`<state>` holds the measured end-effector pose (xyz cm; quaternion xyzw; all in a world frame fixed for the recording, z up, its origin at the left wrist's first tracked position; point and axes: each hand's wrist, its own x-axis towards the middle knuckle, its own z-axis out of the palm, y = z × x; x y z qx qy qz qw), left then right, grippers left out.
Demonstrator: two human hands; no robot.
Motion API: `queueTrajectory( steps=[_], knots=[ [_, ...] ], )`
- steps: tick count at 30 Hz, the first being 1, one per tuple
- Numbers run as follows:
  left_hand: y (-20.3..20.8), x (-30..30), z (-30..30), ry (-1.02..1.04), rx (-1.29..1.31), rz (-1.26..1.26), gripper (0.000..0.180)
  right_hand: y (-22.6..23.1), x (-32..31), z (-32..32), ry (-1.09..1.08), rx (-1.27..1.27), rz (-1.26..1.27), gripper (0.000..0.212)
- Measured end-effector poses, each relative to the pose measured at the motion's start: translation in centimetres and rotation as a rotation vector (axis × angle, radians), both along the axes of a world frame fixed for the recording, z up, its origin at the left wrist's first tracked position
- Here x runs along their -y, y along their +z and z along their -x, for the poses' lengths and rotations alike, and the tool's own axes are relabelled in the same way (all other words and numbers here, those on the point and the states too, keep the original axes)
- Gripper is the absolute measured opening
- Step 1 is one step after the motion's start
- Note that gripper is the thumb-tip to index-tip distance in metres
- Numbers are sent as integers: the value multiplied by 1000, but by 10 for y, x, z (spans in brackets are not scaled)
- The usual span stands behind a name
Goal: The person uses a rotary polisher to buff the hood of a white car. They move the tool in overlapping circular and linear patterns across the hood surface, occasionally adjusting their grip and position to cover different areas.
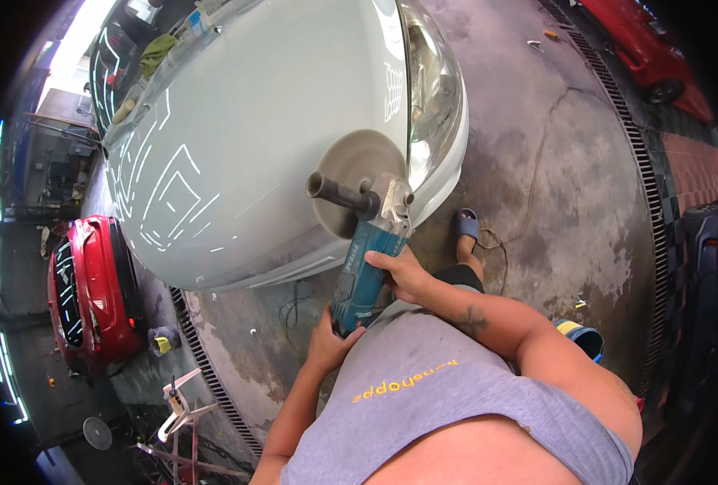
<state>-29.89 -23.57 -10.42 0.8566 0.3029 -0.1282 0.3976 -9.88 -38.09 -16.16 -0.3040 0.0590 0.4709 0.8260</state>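
Both of my hands hold a blue-green electric polisher (365,267) with a metal gear head. My left hand (329,343) is closed around its rear end, close to my shirt. Along the side of its body, my right hand (405,275) grips with the thumb on top. The black side handle (335,191) sticks out to the left with no hand on it. At the far end, the round tan pad (359,152) lies over the front of a pale grey car hood (246,121), beside the headlight (433,97). Whether the pad touches the paint, I cannot tell.
A dark cord (534,174) runs over the worn concrete floor (569,234). Red cars stand at the left (104,291) and far right (642,48). Drain grates (213,376) cross the floor. A blue bucket (589,339) is behind my right elbow. A green cloth (158,52) lies beyond the hood.
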Motion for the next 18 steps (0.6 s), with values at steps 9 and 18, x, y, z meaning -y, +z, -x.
queueTrajectory(
  steps=[9,18],
  knots=[
    [16,10,-95,138,117,443,82,63,-11,-98,-132,206,183,59],
    [21,49,-187,132,272,298,85,93,13,-203,-49,220,206,57]
  ],
)
